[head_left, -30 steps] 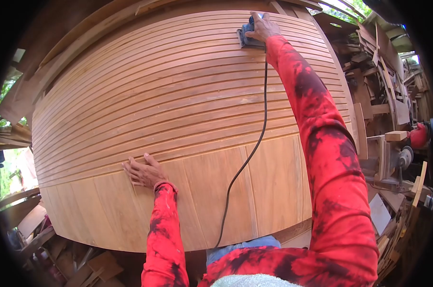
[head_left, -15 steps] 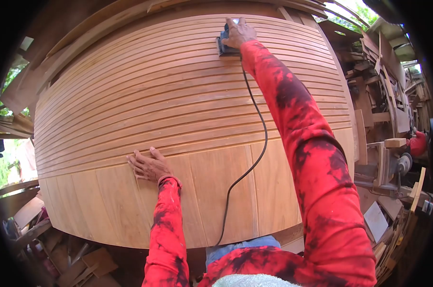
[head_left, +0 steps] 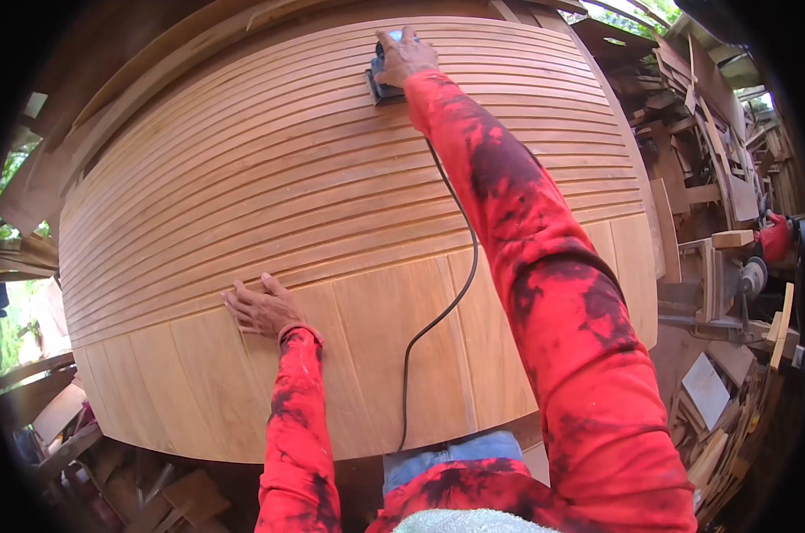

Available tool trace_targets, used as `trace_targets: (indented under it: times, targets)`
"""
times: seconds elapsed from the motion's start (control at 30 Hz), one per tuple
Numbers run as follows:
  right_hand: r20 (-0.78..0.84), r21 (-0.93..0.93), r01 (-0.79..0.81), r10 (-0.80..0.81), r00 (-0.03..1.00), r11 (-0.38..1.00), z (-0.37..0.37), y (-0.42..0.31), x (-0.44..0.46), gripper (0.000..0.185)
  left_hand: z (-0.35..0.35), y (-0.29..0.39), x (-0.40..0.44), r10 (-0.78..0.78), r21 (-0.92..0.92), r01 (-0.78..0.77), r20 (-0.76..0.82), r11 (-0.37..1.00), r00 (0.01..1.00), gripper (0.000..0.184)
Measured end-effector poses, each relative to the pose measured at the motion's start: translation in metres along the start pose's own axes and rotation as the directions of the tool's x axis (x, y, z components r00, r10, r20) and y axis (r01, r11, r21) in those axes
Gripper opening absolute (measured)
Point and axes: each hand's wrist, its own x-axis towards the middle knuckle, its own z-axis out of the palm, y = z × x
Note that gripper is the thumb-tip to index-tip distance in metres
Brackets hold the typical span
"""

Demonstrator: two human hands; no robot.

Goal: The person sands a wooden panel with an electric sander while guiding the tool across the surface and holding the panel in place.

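A large wooden panel (head_left: 402, 311) spreads before me, grooved lengthwise over most of its face, with smooth boards along the near side. Far out on the grooves, my right hand (head_left: 407, 57) is wrapped over a blue electric sander (head_left: 386, 86), whose flat base rests on the wood. From the sander a black cord (head_left: 457, 302) trails back over the panel toward my waist. Nearer to me, my left hand (head_left: 265, 307) lies on the panel where the grooves meet the smooth boards. Its fingers are spread and it holds nothing.
Stacked wood offcuts (head_left: 718, 178) crowd the right side, near a grey round machine part (head_left: 753, 277) and a white flat board (head_left: 705, 392). Someone in a red sleeve (head_left: 776, 238) is at the far right. More scrap wood (head_left: 194, 497) lies below the panel at lower left.
My right hand and the sander have moved left across the grooves, and the cord has shifted with them. My left hand keeps its place on the panel; the view has shifted slightly.
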Motion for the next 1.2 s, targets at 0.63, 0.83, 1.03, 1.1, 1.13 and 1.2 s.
trace_targets:
  times: [0.63, 0.83, 1.03, 1.1, 1.13, 1.2]
  targets:
    - [-0.036, -0.047, -0.122, 0.121, 0.992, 0.991, -0.022, 0.183, -0.002, 0.092, 0.004, 0.000, 0.001, -0.035, -0.015, 0.036, 0.024, 0.999, 0.999, 0.056]
    - [-0.019, -0.057, -0.074, 0.073, 0.997, 0.996, -0.021, 0.173, 0.008, 0.092, 0.000, 0.005, 0.002, -0.054, 0.004, 0.053, 0.031, 0.999, 0.998, 0.055]
    - [0.019, -0.097, 0.000, 0.002, 1.000, 0.995, -0.016, 0.131, 0.017, 0.100, -0.002, 0.005, 0.003, -0.041, 0.012, 0.040, 0.025, 0.999, 0.999, 0.055]
    - [0.024, -0.110, 0.014, -0.011, 1.000, 0.994, -0.015, 0.115, 0.019, 0.102, -0.003, 0.005, 0.004, -0.045, 0.011, 0.045, 0.025, 0.999, 0.999, 0.055]
    - [0.016, -0.095, 0.034, -0.033, 0.999, 0.995, -0.014, 0.107, 0.018, 0.103, -0.003, 0.005, 0.005, -0.044, 0.009, 0.043, 0.025, 0.999, 0.999, 0.055]
    - [0.003, -0.078, 0.062, -0.062, 0.998, 0.995, -0.016, 0.092, 0.017, 0.105, -0.002, 0.004, 0.006, -0.038, 0.013, 0.037, 0.028, 0.999, 0.999, 0.055]
